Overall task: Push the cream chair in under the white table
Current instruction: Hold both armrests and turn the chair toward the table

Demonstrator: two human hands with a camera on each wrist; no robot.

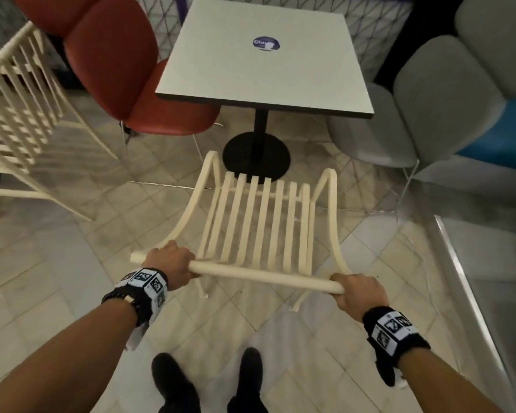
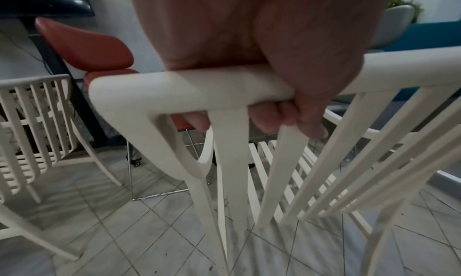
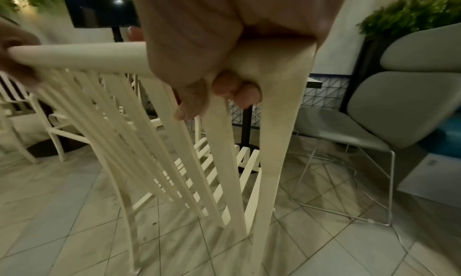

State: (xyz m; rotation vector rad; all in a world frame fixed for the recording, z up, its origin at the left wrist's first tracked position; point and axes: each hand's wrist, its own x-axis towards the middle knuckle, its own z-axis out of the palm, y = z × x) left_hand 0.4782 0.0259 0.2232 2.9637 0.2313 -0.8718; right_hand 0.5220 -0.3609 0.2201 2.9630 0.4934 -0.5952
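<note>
The cream slatted chair (image 1: 256, 222) stands on the tiled floor in front of me, its seat front close to the black round base of the white square table (image 1: 265, 61). My left hand (image 1: 170, 263) grips the left end of the chair's top rail (image 1: 251, 272). My right hand (image 1: 358, 290) grips the rail's right end. In the left wrist view my fingers (image 2: 282, 118) curl under the rail (image 2: 174, 91). In the right wrist view my fingers (image 3: 237, 89) wrap the rail's corner (image 3: 274, 59). The seat sits short of the tabletop's near edge.
A red padded chair (image 1: 125, 67) stands left of the table, and a grey chair (image 1: 423, 108) stands to its right with a blue cushion behind. Another cream slatted chair (image 1: 15, 108) is at far left. A metal floor strip (image 1: 471, 293) runs along the right. My shoes (image 1: 209, 383) are below.
</note>
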